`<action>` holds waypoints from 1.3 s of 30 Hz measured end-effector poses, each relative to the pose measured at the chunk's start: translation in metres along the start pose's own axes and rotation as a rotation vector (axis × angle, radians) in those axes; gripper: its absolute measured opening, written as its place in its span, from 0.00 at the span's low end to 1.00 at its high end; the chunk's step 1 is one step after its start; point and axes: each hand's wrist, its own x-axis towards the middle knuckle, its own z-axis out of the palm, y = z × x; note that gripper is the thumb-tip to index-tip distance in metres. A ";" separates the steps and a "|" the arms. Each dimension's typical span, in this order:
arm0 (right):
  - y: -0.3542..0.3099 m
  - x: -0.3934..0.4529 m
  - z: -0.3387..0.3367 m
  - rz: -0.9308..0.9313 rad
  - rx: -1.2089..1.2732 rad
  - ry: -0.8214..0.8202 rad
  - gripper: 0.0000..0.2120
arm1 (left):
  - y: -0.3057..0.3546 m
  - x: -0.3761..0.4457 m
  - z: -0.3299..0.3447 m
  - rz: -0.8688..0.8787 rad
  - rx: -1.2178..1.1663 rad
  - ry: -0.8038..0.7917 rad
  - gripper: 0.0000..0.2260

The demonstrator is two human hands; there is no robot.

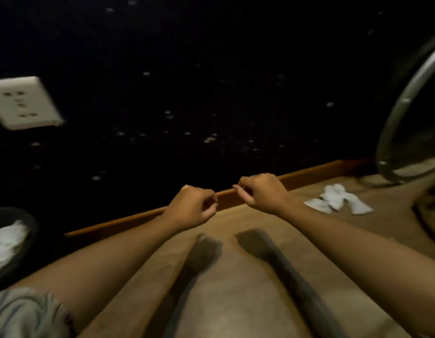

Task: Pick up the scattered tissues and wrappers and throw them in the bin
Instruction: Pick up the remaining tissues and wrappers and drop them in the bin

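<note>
A grey crumpled sleeve (23,313) is showing nearest, at the lower left. Both bare forearms are reaching out over the brown wooden tabletop (226,301). The left hand (191,207) and right hand (261,191) are hovering with fingers curled in, holding nothing visible. Crumpled white tissues (338,198) are lying on the table at the right, near a round metal-rimmed mirror (406,103). A black round bin (28,242) with white tissue inside is sitting at the left, below a white wall socket (23,102).

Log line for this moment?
left hand: curled, empty | right hand: curled, empty | tissues: on table, right | bin: left, holds tissue
</note>
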 end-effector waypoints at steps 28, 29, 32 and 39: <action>0.269 -0.386 0.006 0.867 0.134 -0.355 0.50 | 0.328 0.164 0.320 -0.026 -0.254 -0.566 0.30; 0.273 -0.383 0.010 0.859 0.140 -0.325 0.45 | 0.325 0.162 0.324 -0.033 -0.279 -0.507 0.26; 0.280 -0.379 0.026 0.786 0.086 -0.241 0.39 | 0.317 0.142 0.329 -0.092 -0.445 -0.251 0.09; 0.268 -0.385 0.056 0.664 0.067 0.125 0.12 | 0.301 0.077 0.335 -0.338 -0.618 0.043 0.08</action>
